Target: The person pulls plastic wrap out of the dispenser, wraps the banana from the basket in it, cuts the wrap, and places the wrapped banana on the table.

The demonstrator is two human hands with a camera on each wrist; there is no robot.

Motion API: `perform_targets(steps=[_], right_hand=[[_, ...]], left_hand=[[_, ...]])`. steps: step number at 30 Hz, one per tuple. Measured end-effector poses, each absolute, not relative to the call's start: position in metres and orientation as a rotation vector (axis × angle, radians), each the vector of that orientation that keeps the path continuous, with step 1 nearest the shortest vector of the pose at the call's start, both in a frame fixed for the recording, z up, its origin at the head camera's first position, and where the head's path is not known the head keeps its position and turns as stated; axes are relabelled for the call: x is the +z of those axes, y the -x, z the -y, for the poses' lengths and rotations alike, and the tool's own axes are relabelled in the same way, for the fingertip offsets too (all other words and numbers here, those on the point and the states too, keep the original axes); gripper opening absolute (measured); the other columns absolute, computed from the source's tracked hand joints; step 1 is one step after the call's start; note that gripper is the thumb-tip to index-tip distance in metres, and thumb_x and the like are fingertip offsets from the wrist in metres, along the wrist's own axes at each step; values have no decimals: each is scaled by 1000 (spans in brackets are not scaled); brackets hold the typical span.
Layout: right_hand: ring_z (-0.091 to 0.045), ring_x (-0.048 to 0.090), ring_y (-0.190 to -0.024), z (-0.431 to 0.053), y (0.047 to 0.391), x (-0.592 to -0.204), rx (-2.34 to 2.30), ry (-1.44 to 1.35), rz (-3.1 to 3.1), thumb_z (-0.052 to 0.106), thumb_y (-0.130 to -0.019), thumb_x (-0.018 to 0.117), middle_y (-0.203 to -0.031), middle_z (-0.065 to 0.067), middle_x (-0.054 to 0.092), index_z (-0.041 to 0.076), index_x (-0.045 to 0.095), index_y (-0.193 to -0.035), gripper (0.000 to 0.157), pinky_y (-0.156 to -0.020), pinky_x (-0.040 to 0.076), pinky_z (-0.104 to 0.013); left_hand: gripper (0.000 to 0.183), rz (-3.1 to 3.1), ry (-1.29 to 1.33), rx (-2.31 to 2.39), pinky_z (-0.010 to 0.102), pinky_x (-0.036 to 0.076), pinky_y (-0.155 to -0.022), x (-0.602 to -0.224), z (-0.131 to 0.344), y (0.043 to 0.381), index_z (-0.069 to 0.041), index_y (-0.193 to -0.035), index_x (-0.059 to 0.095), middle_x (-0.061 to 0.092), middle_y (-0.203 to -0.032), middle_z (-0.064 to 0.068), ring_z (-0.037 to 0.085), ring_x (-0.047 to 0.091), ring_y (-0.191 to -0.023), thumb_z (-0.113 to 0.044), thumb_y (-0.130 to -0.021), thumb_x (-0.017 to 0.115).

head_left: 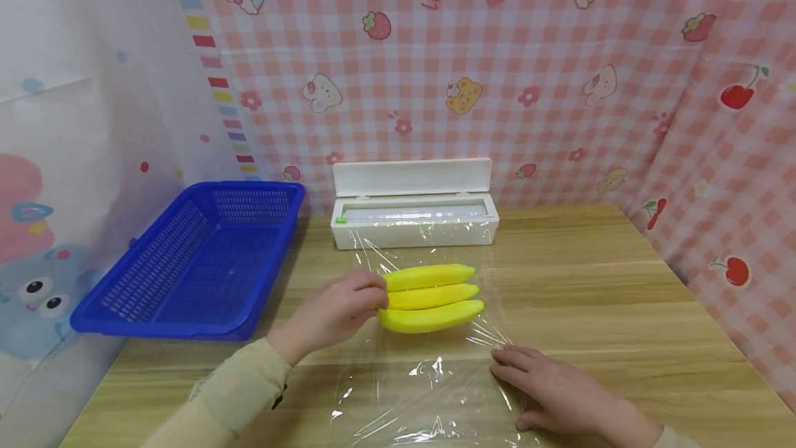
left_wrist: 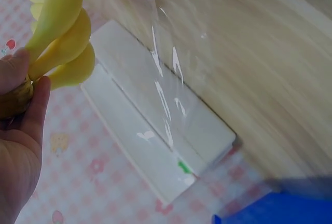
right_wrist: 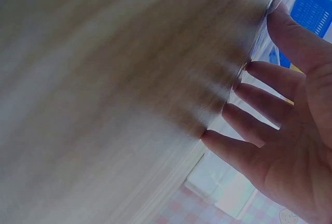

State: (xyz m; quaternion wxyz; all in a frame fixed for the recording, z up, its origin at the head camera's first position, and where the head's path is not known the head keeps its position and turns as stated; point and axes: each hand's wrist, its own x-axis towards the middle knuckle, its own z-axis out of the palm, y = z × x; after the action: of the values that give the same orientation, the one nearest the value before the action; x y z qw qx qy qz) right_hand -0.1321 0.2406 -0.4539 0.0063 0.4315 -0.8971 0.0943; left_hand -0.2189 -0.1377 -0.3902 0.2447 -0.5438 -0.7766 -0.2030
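Note:
A bunch of yellow bananas (head_left: 432, 297) is over a sheet of clear plastic wrap (head_left: 429, 382), its tips toward the right. My left hand (head_left: 338, 310) grips the bunch by its stem end. In the left wrist view the thumb and fingers close round the brown stem (left_wrist: 15, 99). My right hand (head_left: 553, 389) rests at the right edge of the wrap, its spread fingertips touching the film and table. From a white wrap dispenser box (head_left: 415, 232) with its lid up, the film runs out toward me, creased near the right fingertips.
A blue plastic basket (head_left: 261, 282) stands at the left of the wooden table (head_left: 597, 282). Behind the dispenser hangs a pink checked cloth (head_left: 423, 88), and more printed cloth (head_left: 746, 178) lines the right side.

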Motion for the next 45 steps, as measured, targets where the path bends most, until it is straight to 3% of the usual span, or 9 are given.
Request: perform_targets(steps=[16, 25, 45], right_hand=[[-35, 49, -128, -240, 133, -451, 310, -1343, 2871, 42, -79, 81, -144, -13, 50, 7, 57, -138, 73, -97, 48, -48], [-33, 47, -131, -238, 134, -449, 323, -1319, 2965, 48, -82, 77, -146, -10, 48, 10, 56, -140, 72, -99, 47, -49], [-34, 48, -130, -239, 134, -450, 320, -1330, 2924, 45, -81, 79, -146, -11, 48, 9, 56, -139, 72, -98, 48, -49]], left_hand=[[27, 2195, 1592, -593, 33, 53, -88, -395, 124, 233, -8, -90, 65, 66, -99, 6, 23, 64, -96, 10, -75, 79], [26, 2329, 1623, -604, 31, 52, -91, -396, 120, 238, -10, -91, 65, 65, -99, 3, 20, 62, -98, 9, -78, 77], [22, 2489, 1649, -656, 27, 51, -89, -398, 117, 246, -11, -90, 66, 64, -96, -1, 15, 60, -94, 4, -80, 78]])
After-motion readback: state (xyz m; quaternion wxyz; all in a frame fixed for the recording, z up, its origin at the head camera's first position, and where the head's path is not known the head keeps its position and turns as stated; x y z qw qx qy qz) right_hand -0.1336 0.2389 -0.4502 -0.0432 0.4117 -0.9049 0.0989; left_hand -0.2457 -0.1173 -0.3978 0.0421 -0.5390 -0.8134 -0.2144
